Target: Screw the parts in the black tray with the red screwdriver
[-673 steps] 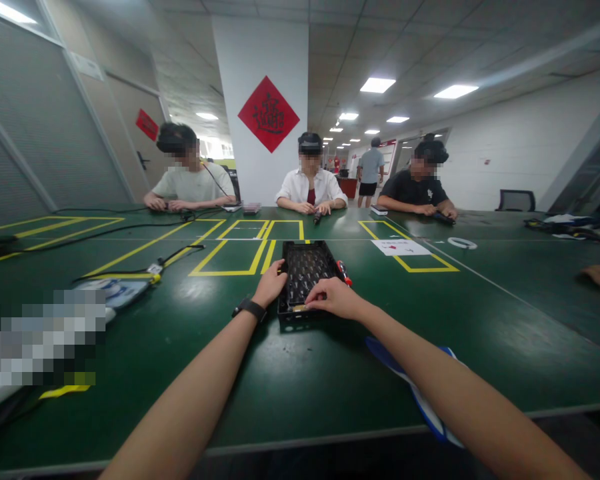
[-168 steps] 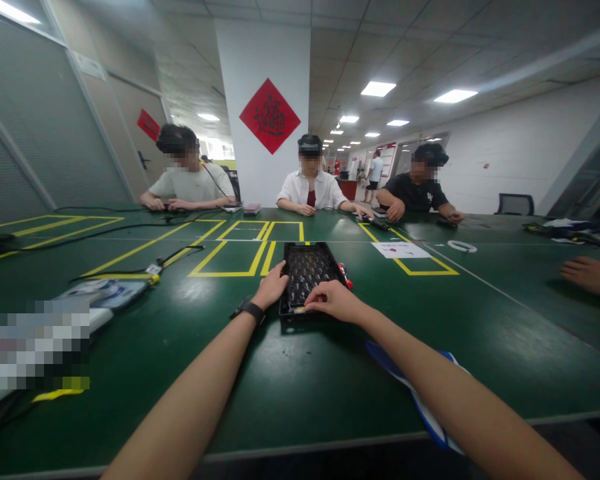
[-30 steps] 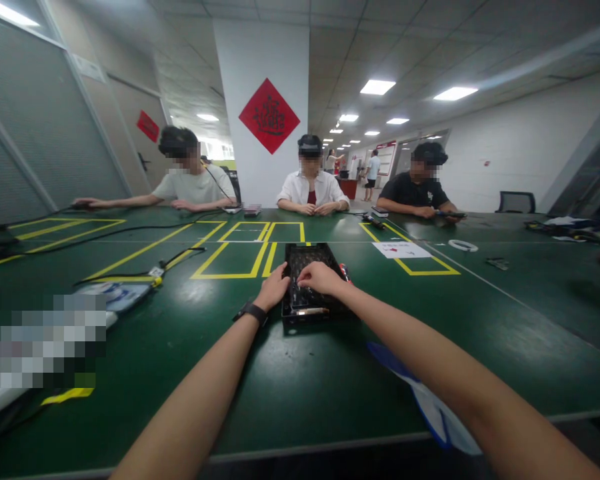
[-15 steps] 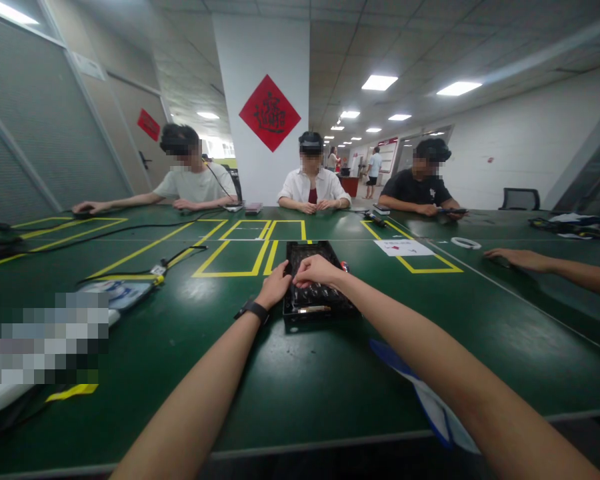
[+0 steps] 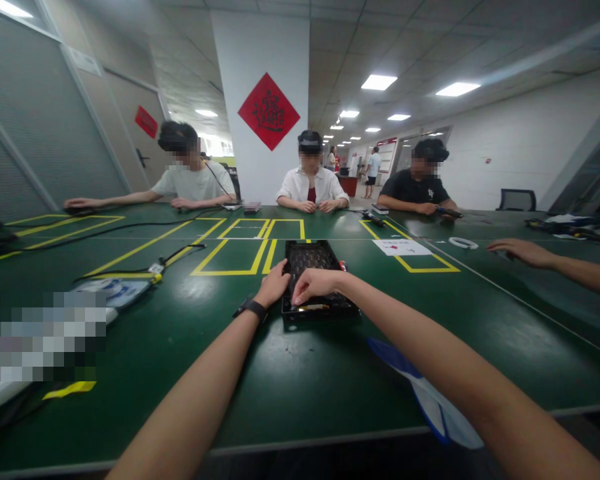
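A black tray (image 5: 347, 312) with many small compartments lies on the green table (image 5: 300, 387), straight ahead of me. My left hand (image 5: 273, 283) is closed on the tray's left edge, a dark band around its wrist. Over the tray's near left part, my right hand (image 5: 313, 285) has its fingertips pinched together and pointing down. Whatever those fingertips hold is too small to make out. Just beside them, a thin light-coloured strip (image 5: 314, 308) lies along the tray's near end. A small red item (image 5: 343, 265) shows at the tray's right side.
Yellow tape (image 5: 225, 273) marks the table. A white paper (image 5: 403, 247) and a white ring (image 5: 463, 243) lie to the right. A blue-edged clear item (image 5: 437, 400) is under my right forearm. Packages and cables (image 5: 115, 290) lie left. Three people sit opposite; another person's hand (image 5: 523, 252) is at right.
My right hand has moved toward me, down to the tray's near left part, uncovering more of the compartments. My left hand stays at the tray's edge.
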Available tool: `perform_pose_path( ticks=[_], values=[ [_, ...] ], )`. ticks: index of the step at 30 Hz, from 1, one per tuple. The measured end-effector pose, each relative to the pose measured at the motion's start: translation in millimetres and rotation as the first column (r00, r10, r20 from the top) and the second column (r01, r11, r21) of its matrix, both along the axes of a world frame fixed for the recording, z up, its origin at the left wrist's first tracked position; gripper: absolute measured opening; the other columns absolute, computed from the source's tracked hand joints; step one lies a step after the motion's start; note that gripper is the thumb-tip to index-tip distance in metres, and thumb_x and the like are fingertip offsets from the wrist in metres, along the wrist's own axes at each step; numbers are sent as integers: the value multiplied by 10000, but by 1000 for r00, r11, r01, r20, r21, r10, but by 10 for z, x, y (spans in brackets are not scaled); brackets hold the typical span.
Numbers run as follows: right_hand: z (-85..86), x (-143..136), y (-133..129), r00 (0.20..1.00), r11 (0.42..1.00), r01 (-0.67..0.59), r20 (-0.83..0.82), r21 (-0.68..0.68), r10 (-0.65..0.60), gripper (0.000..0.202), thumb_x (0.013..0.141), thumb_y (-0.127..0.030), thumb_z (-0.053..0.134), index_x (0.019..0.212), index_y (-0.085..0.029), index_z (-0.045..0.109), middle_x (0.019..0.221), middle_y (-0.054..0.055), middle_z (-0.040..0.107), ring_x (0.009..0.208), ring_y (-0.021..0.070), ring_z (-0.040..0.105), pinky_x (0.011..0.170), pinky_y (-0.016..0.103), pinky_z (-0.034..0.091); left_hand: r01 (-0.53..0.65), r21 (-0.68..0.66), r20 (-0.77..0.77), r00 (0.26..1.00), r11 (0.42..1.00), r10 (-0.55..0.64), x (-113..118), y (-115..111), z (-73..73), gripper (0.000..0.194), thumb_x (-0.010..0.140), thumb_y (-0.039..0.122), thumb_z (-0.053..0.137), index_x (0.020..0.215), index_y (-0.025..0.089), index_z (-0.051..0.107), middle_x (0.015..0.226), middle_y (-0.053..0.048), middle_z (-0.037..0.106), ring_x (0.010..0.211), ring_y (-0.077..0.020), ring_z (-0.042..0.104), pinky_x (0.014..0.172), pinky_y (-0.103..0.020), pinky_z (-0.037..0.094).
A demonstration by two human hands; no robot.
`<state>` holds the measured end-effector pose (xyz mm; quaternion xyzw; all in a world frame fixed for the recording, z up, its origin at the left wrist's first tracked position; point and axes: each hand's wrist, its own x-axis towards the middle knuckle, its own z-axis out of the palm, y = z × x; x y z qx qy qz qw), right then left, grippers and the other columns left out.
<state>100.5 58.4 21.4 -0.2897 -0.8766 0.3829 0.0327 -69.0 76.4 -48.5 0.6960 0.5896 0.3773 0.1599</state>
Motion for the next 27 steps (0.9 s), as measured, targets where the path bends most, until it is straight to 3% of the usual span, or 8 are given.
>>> perform_pose_path(
  ticks=[5, 14, 18, 22, 24, 27],
  values=[
    [41, -22, -24, 996, 999, -29, 83, 18, 27, 211, 648, -244, 665, 811, -122, 717, 766, 23, 696, 740, 118, 597, 721, 185, 415, 7, 12, 1, 1000, 1000, -7, -5, 8, -4, 565, 756, 193, 384, 1316, 115, 369, 1374, -107, 381, 1266, -215, 346, 1065, -376, 239],
    [41, -31, -41, 998, 1000, 27, 58, 15, -28, 221, 605, -256, 695, 787, -131, 717, 709, 16, 686, 682, 110, 584, 671, 187, 416, 3, 11, 2, 1000, 1000, -3, -10, 19, -12, 576, 752, 195, 389, 1321, 108, 361, 1369, -115, 386, 1259, -224, 356, 1058, -387, 248],
    [124, 14, 4, 989, 985, 143, -45, 94, -140, 273, 609, -303, 694, 816, -126, 712, 691, 24, 674, 614, 96, 549, 596, 190, 403, 2, 10, 16, 1000, 1000, -2, -10, 11, -8, 564, 757, 209, 391, 1314, 121, 375, 1371, -102, 388, 1261, -222, 353, 1058, -385, 247],
    [305, 157, 52, 933, 911, 356, -139, 208, -333, 301, 708, -377, 595, 820, -117, 698, 703, 44, 666, 557, 85, 516, 531, 192, 381, 9, 11, 41, 999, 1000, -9, -10, 14, -14, 568, 748, 205, 405, 1310, 129, 381, 1365, -97, 397, 1256, -225, 358, 1052, -386, 255],
    [390, 274, 62, 892, 852, 442, -33, 281, -451, 292, 738, -383, 558, 817, -135, 690, 742, 50, 667, 606, 99, 548, 555, 193, 391, 2, 15, 53, 999, 1000, -3, -9, 17, -24, 570, 741, 196, 408, 1307, 129, 385, 1355, -97, 411, 1244, -226, 373, 1046, -386, 267],
    [437, 487, 67, 693, 698, 593, 188, 402, -696, 220, 702, -286, 601, 827, -118, 672, 813, 104, 663, 753, 171, 600, 617, 231, 410, -20, 32, 86, 996, 999, 17, 0, 7, -33, 553, 728, 193, 419, 1278, 134, 425, 1317, -94, 457, 1195, -221, 428, 1027, -371, 300]
  ],
)
